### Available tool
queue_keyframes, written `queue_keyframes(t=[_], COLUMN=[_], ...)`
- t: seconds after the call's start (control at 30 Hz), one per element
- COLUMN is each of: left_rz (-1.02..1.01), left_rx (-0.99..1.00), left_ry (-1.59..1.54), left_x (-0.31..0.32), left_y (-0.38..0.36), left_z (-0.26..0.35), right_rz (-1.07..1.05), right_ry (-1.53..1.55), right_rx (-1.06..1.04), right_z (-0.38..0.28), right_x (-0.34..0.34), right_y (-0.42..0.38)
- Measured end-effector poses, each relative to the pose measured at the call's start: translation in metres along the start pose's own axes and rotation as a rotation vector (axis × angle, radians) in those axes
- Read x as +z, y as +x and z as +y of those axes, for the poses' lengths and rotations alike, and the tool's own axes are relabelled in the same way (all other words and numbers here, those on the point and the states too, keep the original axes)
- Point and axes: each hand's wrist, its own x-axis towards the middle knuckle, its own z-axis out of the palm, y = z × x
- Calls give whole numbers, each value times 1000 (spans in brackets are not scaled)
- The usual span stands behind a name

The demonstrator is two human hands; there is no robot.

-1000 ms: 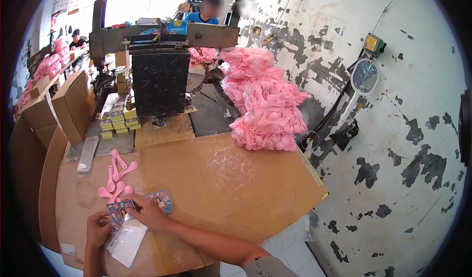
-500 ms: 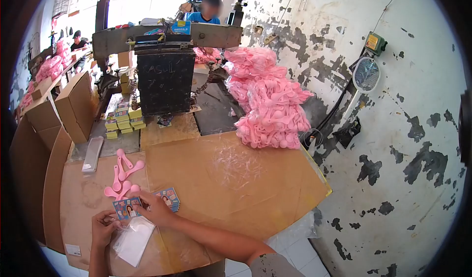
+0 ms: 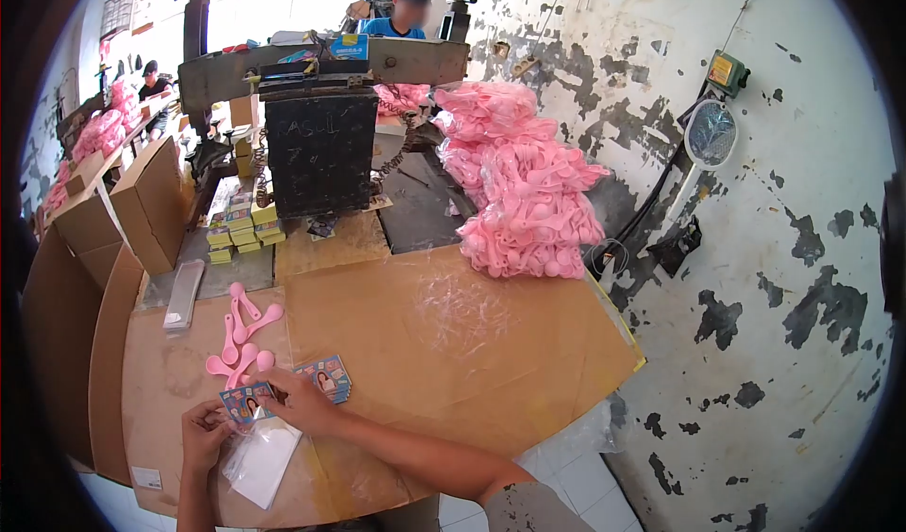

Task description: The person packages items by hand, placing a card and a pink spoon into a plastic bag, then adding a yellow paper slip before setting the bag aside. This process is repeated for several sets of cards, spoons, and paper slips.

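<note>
A printed blue card [image 3: 243,405] with a portrait is held between both hands, low on the cardboard-covered table. My right hand [image 3: 304,404] pinches its right side. My left hand [image 3: 204,435] is closed near its lower left corner, on what looks like a clear plastic bag [image 3: 247,445]. Beneath that lies a white flat stack [image 3: 269,475], possibly sleeves or paper. Just behind my right hand is a pile of similar cards [image 3: 330,378], partly covered by it. Several pink measuring spoons [image 3: 232,339] lie loose beyond the card.
Bagged pink spoons [image 3: 528,192] are heaped at the back right against the peeling wall. Cardboard boxes [image 3: 113,296] stand on the left. Yellow-edged card stacks [image 3: 243,222] and a clear plastic packet [image 3: 183,296] sit near a black machine [image 3: 319,154]. A person [image 3: 396,24] is behind it.
The view has shifted slightly. Both hands stay close together around the card, with the card and bag in nearly the same position.
</note>
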Motion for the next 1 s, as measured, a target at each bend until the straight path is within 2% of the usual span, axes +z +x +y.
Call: queue_keyframes(t=[0.13,0.23,0.33,0.43,0.53,0.63,0.73,0.93,1.0], left_rz=[3,11,12,-6,29,-5,-8,-74,-55], left_rx=[-19,-69,-99,-69,-56,-107,-132,-149,-143], left_ry=[24,30,84,84,58,109,174,276,243], left_x=[-2,0,-10,-11,-3,-1,7,28,28], left_y=[-1,-2,-3,-2,-3,-5,-10,-15,-12], left_z=[2,7,2,2,10,13,10,40,40], right_rz=[-30,-176,-95,-170,-227,-234,-258,-81,-53], right_ry=[3,-78,-195,-173,-162,-151,-123,89,77], right_rx=[9,66,-209,-174,17,-122,-128,206,205], right_z=[1,-5,10,11,-5,0,-1,-22,-12], right_x=[2,-7,4,2,-7,-4,3,4,5], right_y=[-1,-1,-6,-6,-3,-1,-3,-2,-3])
